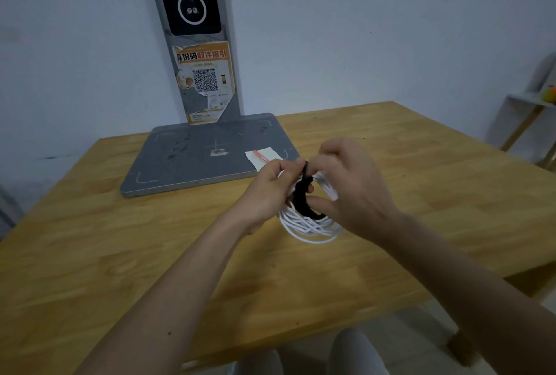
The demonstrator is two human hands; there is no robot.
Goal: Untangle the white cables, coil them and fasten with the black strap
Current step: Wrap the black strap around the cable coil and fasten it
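Observation:
A coil of white cables (310, 228) is held just above the wooden table (120, 254), between both hands. A black strap (302, 197) wraps around the coil's upper part, and its thin end sticks up between my fingertips. My left hand (267, 191) pinches the strap from the left. My right hand (352, 185) grips the coil and the strap from the right, thumb under the strap. The top of the coil is hidden behind my fingers.
A grey flat base plate (195, 161) with an upright column (195, 43) stands at the back against the wall. A white slip of paper with a red pen (263, 156) lies on the plate's right corner. A white shelf (529, 116) stands at the far right.

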